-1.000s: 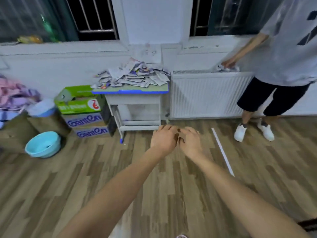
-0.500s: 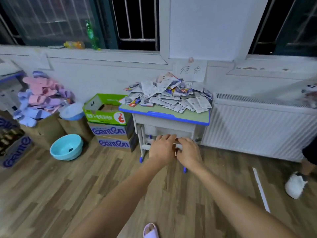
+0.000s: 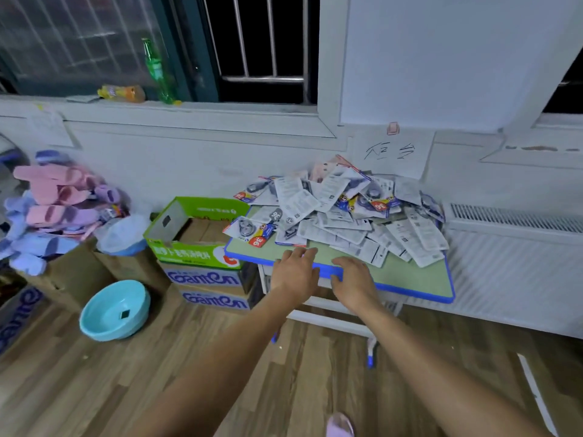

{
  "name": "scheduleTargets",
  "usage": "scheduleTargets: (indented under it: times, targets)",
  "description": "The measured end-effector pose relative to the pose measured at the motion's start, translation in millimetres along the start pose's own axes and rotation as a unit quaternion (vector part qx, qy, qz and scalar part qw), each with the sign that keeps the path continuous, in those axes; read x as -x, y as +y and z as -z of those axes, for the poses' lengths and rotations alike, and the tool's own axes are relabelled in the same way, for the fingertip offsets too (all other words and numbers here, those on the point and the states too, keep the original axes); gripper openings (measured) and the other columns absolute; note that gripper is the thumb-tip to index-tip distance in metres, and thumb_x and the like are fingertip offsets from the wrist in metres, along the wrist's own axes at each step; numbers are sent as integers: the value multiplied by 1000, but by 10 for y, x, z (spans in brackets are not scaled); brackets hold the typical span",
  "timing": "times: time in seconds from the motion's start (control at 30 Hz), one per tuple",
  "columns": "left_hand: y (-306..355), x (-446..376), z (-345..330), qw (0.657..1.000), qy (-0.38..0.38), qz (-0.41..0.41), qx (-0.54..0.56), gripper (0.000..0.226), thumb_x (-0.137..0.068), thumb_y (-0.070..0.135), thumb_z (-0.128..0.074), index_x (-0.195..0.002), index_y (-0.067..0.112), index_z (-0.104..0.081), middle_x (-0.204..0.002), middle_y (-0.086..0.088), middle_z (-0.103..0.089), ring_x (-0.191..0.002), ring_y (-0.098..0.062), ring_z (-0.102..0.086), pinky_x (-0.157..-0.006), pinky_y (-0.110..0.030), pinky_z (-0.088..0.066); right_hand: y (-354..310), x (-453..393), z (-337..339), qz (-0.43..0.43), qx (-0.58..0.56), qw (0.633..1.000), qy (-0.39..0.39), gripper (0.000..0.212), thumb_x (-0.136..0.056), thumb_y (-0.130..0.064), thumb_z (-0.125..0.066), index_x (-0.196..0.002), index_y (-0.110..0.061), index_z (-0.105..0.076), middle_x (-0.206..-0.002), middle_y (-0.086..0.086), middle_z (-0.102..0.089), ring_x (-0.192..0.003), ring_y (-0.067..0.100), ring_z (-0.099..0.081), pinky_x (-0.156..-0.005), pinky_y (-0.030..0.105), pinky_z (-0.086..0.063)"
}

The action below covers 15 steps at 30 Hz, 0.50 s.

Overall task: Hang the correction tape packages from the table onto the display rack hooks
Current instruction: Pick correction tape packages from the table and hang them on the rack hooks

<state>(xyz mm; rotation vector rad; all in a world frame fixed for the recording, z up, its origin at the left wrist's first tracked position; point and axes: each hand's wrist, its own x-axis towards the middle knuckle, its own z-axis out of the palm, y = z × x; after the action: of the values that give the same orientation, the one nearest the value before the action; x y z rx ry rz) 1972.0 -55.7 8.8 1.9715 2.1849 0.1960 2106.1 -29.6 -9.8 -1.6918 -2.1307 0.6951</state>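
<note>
A heap of correction tape packages (image 3: 347, 216) covers the back of a small table (image 3: 419, 279) with a green top and blue edge. Most lie face down, showing white printed backs; a few show red price tags. My left hand (image 3: 295, 272) reaches over the table's front edge with fingers extended, fingertips close to the nearest packages. My right hand (image 3: 353, 283) is beside it over the blue edge, fingers loosely bent, holding nothing. No display rack is in view.
A green carton (image 3: 189, 247) on stacked cardboard boxes (image 3: 208, 285) stands left of the table, with a light blue basin (image 3: 115, 309) on the wooden floor. Pink and purple slippers (image 3: 53, 206) are piled at far left. A white radiator (image 3: 517, 266) runs along the right wall.
The view has swung left and come closer to the table. Both hands have risen from below the tabletop to its front edge and moved apart. The other person is out of view.
</note>
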Motion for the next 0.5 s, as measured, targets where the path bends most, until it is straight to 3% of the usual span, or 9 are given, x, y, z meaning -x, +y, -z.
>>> scheduleTargets:
  times: [0.33, 0.5]
  targets:
    - [-524, -1743, 29, 999, -24, 40, -8, 49, -98, 35, -45, -143, 20, -35, -144, -6, -41, -131, -31, -36, -101, -43, -36, -115, -1859, -203, -33, -45, 998, -29, 39, -90, -15, -54, -128, -11, -50, -128, 12, -52, -119, 30, -45, -97, 36, -39]
    - [-696, -2284, -40, 994, -56, 91, 4, 52, -98, 39, -42, -145, 19, -29, -147, -12, -32, -132, -33, -34, -103, -44, -32, -68, -2425, -222, -113, -81, 990, -11, 46, -92, -20, -57, -134, -6, -44, -133, 19, -44, -123, 32, -44, -98, 37, -40]
